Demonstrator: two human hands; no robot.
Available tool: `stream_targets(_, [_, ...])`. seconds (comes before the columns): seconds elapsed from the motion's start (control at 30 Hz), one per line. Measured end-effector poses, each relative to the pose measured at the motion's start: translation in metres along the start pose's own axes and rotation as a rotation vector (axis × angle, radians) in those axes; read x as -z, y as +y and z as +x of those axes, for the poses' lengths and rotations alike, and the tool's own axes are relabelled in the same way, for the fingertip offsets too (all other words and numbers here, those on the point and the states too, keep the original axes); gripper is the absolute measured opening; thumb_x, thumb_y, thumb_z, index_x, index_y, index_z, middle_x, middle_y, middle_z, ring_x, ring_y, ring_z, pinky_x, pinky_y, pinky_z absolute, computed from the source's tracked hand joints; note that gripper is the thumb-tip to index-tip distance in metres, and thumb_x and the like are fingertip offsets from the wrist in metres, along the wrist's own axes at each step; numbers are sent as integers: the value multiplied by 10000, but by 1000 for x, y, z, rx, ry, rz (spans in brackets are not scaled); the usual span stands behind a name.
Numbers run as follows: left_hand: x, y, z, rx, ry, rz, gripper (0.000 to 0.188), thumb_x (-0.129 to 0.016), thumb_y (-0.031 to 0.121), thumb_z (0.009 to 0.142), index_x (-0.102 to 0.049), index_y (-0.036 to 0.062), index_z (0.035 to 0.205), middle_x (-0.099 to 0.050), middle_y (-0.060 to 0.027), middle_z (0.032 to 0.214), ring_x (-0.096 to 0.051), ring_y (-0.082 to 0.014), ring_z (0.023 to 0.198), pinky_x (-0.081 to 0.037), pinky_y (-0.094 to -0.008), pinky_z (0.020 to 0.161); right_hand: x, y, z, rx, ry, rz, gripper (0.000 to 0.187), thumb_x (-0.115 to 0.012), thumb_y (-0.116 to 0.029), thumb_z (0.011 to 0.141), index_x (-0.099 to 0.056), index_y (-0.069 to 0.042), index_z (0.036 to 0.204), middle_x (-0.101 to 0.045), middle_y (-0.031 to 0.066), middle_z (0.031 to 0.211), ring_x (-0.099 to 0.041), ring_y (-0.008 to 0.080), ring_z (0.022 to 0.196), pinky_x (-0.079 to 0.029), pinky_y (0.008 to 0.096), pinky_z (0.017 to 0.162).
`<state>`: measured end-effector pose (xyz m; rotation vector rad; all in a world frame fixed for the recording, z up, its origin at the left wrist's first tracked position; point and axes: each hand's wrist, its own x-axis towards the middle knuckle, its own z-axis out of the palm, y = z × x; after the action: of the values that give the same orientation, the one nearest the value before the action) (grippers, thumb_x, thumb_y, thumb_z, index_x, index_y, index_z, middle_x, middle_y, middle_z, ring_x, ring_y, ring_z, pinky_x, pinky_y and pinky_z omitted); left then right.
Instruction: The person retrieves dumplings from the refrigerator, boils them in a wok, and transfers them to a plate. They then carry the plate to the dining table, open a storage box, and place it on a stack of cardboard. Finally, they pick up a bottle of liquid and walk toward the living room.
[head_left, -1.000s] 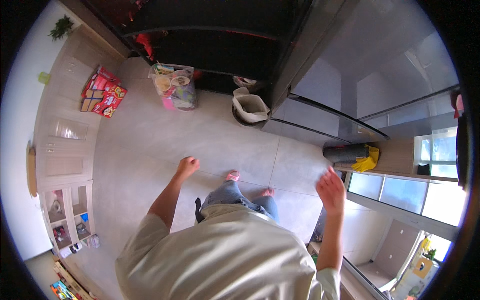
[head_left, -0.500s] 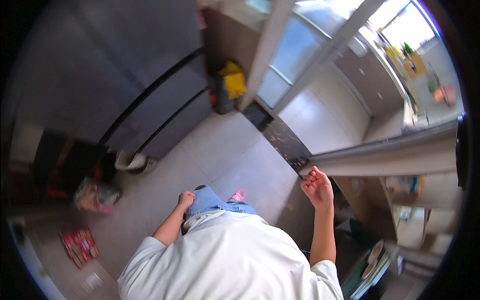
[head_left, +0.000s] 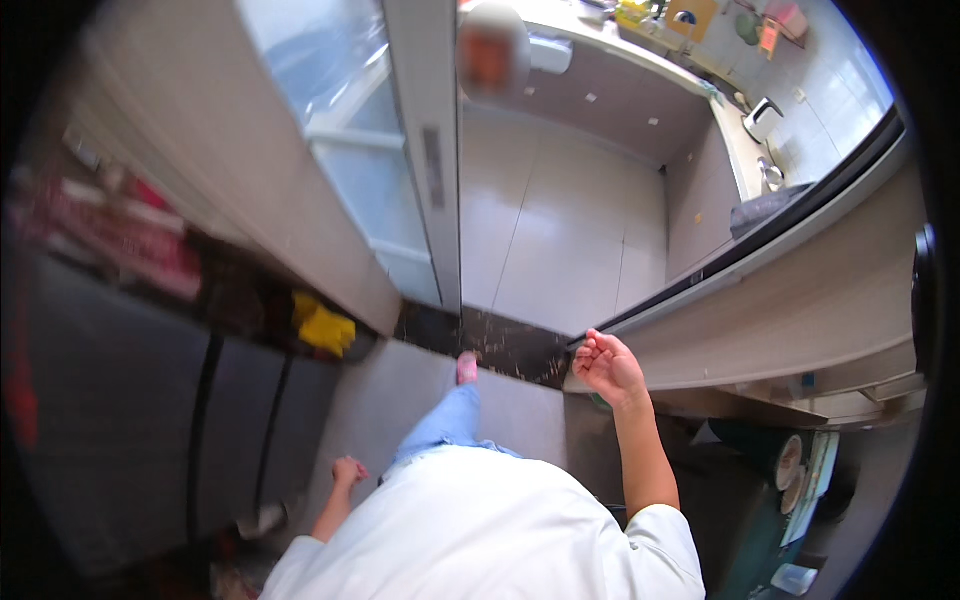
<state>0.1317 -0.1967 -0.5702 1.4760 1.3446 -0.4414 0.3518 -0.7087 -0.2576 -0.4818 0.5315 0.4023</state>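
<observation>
My right hand (head_left: 610, 369) is raised in front of me on the right, palm turned up. Its fingers are curled in toward the palm and I see nothing in them. Just beyond it in the view lie the dark stone threshold (head_left: 510, 347) and the lower end of the doorway's right side. My left hand (head_left: 348, 470) hangs low beside my left hip, small and somewhat blurred, with its fingers curled and nothing visible in it. One pink shoe (head_left: 467, 368) shows ahead, at the near edge of the threshold.
A frosted glass sliding door (head_left: 370, 190) stands left of the doorway. Beyond are a tiled floor (head_left: 560, 215) and a counter holding a white kettle (head_left: 763, 119). A dark refrigerator-like cabinet (head_left: 120, 400) and yellow cloth (head_left: 322, 325) are left; shelving (head_left: 780, 400) is right.
My view has turned right and moved closer to the doorway, so the kitchen now lies straight ahead. A foot has come forward to the threshold. Both hands keep about the same pose.
</observation>
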Motion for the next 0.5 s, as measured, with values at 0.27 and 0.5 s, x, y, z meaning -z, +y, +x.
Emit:
stream_targets(0.27, [-124, 282, -20, -557, -240, 90, 206, -466, 61, 843, -527, -63, 996, -620, -167, 821, -620, -216, 623, -498, -295, 562, -87, -129, 136, 53, -75, 46, 83, -460, -97, 838, -514, -41, 868, -511, 22, 703, -491, 147, 673, -428, 289, 639])
stream_targets(0.5, [-196, 392, -26, -708, -345, -202, 289, -435, 42, 851, -433, -26, 1132, -564, -170, 1029, -616, -215, 792, -501, -287, 676, -157, -230, 293, -75, -92, 43, 83, -459, -82, 822, -519, -30, 847, -503, 24, 685, -485, 146, 664, -423, 278, 627])
